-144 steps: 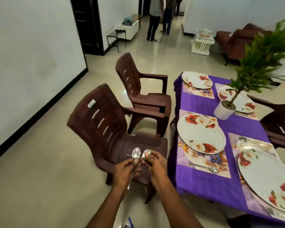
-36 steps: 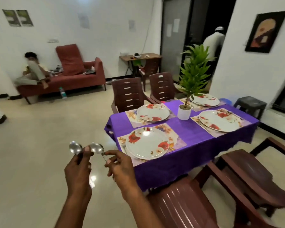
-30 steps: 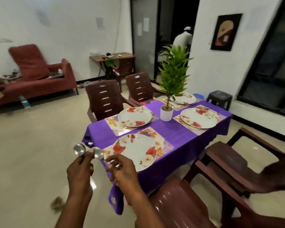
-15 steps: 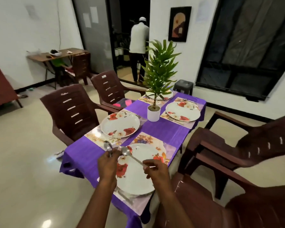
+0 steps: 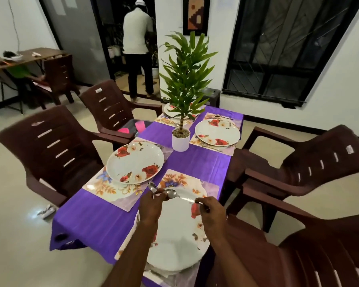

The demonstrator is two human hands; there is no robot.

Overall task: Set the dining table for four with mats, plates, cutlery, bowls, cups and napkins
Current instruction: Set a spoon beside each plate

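Both forearms reach in from the bottom edge and meet over the nearest plate (image 5: 174, 241), the hands close together but not touching. The left hand (image 5: 151, 206) is curled around the handle of one spoon (image 5: 152, 187), whose bowl stands up above the knuckles; the handle itself is buried in the fist. The right hand (image 5: 212, 212) pinches the handle end of a second spoon (image 5: 174, 193) between thumb and fingertips, and this spoon lies nearly level, its bowl pointing toward the left hand and just beside it. Whether the two spoons touch cannot be told. The nearest plate sits on a floral mat (image 5: 207, 187) on the purple tablecloth (image 5: 195, 160); both arms cover much of it. A potted plant (image 5: 180, 139) hides most of the farthest plate (image 5: 170, 109). Some cutlery beside the far-right plate (image 5: 217, 132) is too small to identify.
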